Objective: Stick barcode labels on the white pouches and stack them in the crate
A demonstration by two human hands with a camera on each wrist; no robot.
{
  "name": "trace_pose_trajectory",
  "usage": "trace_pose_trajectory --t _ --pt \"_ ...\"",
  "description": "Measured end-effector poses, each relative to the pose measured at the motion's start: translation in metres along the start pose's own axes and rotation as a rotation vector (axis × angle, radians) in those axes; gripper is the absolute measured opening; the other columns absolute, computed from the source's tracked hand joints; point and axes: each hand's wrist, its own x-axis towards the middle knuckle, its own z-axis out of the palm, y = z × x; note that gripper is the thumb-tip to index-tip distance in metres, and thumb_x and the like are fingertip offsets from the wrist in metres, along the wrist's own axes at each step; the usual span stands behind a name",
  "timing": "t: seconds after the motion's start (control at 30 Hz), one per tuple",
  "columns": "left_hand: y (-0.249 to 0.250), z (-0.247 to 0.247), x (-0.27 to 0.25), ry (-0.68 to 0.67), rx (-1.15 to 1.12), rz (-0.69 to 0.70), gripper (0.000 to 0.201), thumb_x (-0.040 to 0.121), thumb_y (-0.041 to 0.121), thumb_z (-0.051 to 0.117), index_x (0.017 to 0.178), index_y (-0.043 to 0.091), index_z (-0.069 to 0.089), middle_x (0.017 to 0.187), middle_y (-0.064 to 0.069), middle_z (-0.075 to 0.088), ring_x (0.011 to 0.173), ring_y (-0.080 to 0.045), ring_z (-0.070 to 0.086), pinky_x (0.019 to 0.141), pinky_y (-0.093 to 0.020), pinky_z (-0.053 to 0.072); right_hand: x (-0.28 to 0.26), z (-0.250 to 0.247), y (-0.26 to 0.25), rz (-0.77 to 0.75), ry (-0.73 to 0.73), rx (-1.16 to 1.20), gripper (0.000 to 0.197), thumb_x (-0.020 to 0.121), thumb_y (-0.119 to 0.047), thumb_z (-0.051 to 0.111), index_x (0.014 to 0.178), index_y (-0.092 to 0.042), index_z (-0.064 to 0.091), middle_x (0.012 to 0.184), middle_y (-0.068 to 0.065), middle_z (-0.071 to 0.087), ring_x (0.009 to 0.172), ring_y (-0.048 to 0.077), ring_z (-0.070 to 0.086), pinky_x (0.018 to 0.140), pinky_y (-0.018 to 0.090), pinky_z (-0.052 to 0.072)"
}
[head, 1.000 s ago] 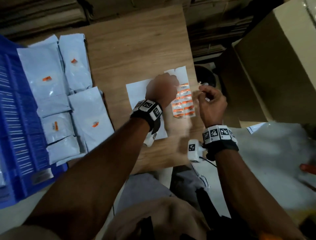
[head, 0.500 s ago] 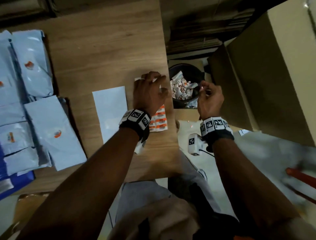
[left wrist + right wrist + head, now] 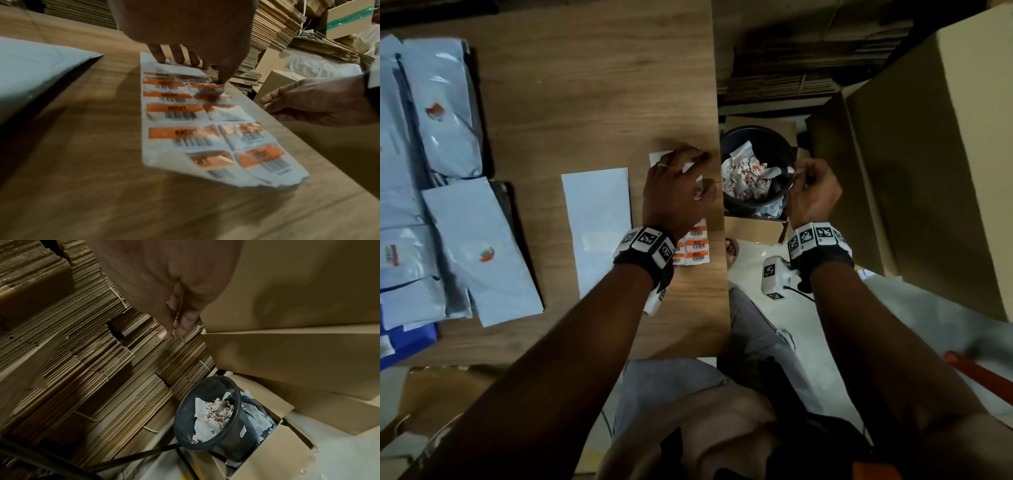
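Note:
A sheet of orange-and-white barcode labels (image 3: 695, 247) (image 3: 185, 126) lies at the right edge of the wooden table (image 3: 585, 85). My left hand (image 3: 693, 171) (image 3: 191, 65) presses its fingertips and thumb on the sheet's far end. My right hand (image 3: 803, 176) (image 3: 174, 331) is off the table, above a black bin (image 3: 760, 135), and pinches a small white-and-orange scrap (image 3: 164, 336). An unlabelled white pouch (image 3: 599, 226) (image 3: 37, 65) lies flat to the left of the sheet. Several labelled pouches (image 3: 479, 250) lie at the far left, partly over the blue crate (image 3: 407, 342).
The black bin (image 3: 180, 410) holds torn paper scraps and stands in an open carton on the floor. A big cardboard box (image 3: 928, 171) rises to the right. Stacks of flat cardboard (image 3: 82, 353) stand behind the table.
My right hand has moved from beside the label sheet out over the bin, still pinching the scrap. The left hand stays on the sheet, its fingers now spread flatter. My head turned right.

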Motion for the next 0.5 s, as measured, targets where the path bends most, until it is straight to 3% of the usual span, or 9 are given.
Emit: trace_pose_trajectory --t 0.07,0.13,0.27,0.3,0.4,0.5 --pt "0.0 -0.002 0.001 -0.02 -0.007 -0.006 0.044 0.089 0.039 0.065 0.129 0.022 0.067 0.135 0.0 0.06 0.123 -0.025 0.054 0.096 -0.039 0.045 0.003 0.001 0.005 -0.006 0.008 -0.011 0.022 0.087 -0.01 0.056 0.095 -0.023 0.072 0.099 -0.002 0.072 0.093 0.015 0.069 0.089 0.037 0.059" --pt "-0.001 -0.003 0.001 -0.046 -0.014 -0.018 0.045 0.09 0.04 0.064 0.131 0.022 0.066 0.136 0.0 0.059 0.125 -0.025 0.053 0.098 -0.04 0.044 0.003 0.002 0.005 0.006 0.004 -0.024 0.02 0.087 -0.01 0.06 0.094 -0.023 0.073 0.098 -0.003 0.073 0.094 0.014 0.07 0.089 0.038 0.059" --pt "-0.003 -0.003 -0.001 -0.071 -0.025 -0.02 0.046 0.091 0.041 0.062 0.133 0.022 0.064 0.139 0.001 0.058 0.129 -0.025 0.051 0.101 -0.04 0.042 -0.001 -0.005 -0.006 -0.032 0.007 -0.023 0.023 0.089 -0.006 0.054 0.097 -0.016 0.073 0.099 -0.001 0.072 0.093 0.013 0.068 0.085 0.013 0.052" --pt "-0.003 -0.003 -0.001 -0.079 -0.026 -0.02 0.047 0.092 0.042 0.062 0.134 0.022 0.063 0.14 0.001 0.057 0.129 -0.025 0.051 0.102 -0.04 0.042 -0.003 -0.007 -0.007 -0.064 0.02 -0.003 0.023 0.087 -0.007 0.052 0.096 -0.015 0.072 0.098 0.0 0.072 0.093 0.014 0.067 0.084 0.013 0.052" --pt "-0.003 -0.006 0.0 -0.099 -0.043 -0.02 0.044 0.092 0.042 0.061 0.132 0.023 0.065 0.14 0.002 0.057 0.128 -0.025 0.053 0.103 -0.041 0.043 -0.012 -0.013 -0.012 -0.101 0.056 0.051 0.021 0.086 -0.009 0.051 0.094 -0.013 0.07 0.096 0.0 0.071 0.091 0.015 0.068 0.086 0.03 0.057" --pt "-0.006 -0.017 0.0 0.003 -0.135 0.005 0.033 0.095 0.034 0.061 0.123 0.021 0.071 0.135 0.003 0.063 0.122 -0.021 0.058 0.101 -0.041 0.048 -0.028 -0.017 -0.021 -0.143 0.055 0.087 0.019 0.089 -0.012 0.052 0.098 -0.011 0.069 0.099 0.003 0.071 0.093 0.015 0.067 0.085 0.033 0.057"
